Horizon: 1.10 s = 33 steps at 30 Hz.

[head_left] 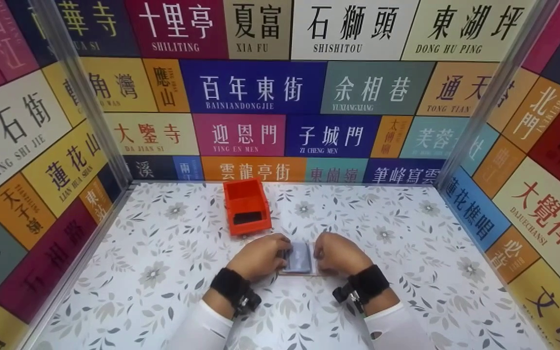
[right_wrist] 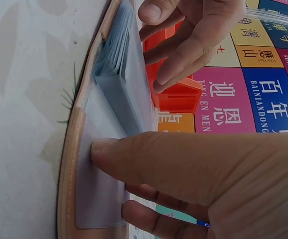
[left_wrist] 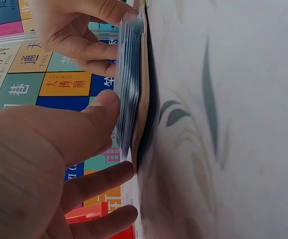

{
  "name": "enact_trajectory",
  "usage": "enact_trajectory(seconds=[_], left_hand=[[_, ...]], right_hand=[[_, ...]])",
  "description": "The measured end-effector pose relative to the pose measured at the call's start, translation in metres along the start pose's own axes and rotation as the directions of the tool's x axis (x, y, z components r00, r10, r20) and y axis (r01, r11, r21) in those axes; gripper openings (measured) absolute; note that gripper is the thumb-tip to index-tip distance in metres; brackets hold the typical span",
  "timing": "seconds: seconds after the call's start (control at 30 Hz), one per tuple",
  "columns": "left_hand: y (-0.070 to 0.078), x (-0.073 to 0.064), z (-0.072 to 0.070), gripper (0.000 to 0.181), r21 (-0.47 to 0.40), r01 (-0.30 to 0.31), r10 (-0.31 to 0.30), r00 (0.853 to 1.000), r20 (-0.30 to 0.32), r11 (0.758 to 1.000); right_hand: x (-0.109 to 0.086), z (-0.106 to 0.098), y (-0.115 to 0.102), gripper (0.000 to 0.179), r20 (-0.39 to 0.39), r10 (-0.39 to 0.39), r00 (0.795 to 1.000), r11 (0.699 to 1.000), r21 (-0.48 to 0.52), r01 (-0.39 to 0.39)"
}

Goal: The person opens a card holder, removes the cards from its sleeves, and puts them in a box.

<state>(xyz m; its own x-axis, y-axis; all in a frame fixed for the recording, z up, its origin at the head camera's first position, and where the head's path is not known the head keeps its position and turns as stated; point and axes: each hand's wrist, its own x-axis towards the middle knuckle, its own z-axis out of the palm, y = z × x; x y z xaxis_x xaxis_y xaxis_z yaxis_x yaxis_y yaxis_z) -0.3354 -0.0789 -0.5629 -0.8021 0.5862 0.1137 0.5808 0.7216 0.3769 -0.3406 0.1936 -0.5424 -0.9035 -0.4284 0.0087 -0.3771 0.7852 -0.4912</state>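
Note:
A card holder with a brown cover lies open on the table between the hands. Its stack of clear plastic sleeves leans to the left side, with edges fanned in the left wrist view. My left hand holds the left side, its thumb on the sleeves and its fingertips by the cover's edge. At the right side, my right hand grips the cover, thumb pressed on the clear inner pocket and fingers curled at the edge. The cover's underside is hidden.
Beyond the left hand stands a red plastic bin with a dark patch at its front. The table has a floral cover. Panels with colourful place-name signs enclose the back and both sides.

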Motion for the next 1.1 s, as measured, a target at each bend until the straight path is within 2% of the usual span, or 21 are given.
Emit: enact_trajectory(seconds=[0.2, 0.7, 0.97, 1.1], left_hand=[[0.0002, -0.0002, 0.0008, 0.046, -0.009, 0.019, -0.019, 1.0, 0.01, 1.0], [0.0054, 0.0028, 0.0053, 0.048, 0.012, 0.022, -0.022, 0.999, -0.024, 1.0], [0.0077, 0.003, 0.0038, 0.04, -0.025, 0.005, -0.007, 0.998, -0.06, 1.0], [0.0083, 0.0035, 0.0046, 0.038, -0.073, -0.013, 0.009, 0.998, -0.061, 0.997]], right_hand=[[0.0001, -0.0008, 0.0, 0.027, -0.009, -0.026, 1.0, 1.0, -0.008, 0.026], [0.0001, 0.001, -0.0009, 0.026, -0.002, -0.019, 1.0, 1.0, -0.024, 0.019], [0.0022, -0.0006, -0.0022, 0.026, 0.019, 0.027, 0.999, 0.999, -0.027, -0.027], [0.0025, -0.0003, -0.0016, 0.026, 0.027, 0.046, 0.999, 0.999, -0.016, -0.046]])
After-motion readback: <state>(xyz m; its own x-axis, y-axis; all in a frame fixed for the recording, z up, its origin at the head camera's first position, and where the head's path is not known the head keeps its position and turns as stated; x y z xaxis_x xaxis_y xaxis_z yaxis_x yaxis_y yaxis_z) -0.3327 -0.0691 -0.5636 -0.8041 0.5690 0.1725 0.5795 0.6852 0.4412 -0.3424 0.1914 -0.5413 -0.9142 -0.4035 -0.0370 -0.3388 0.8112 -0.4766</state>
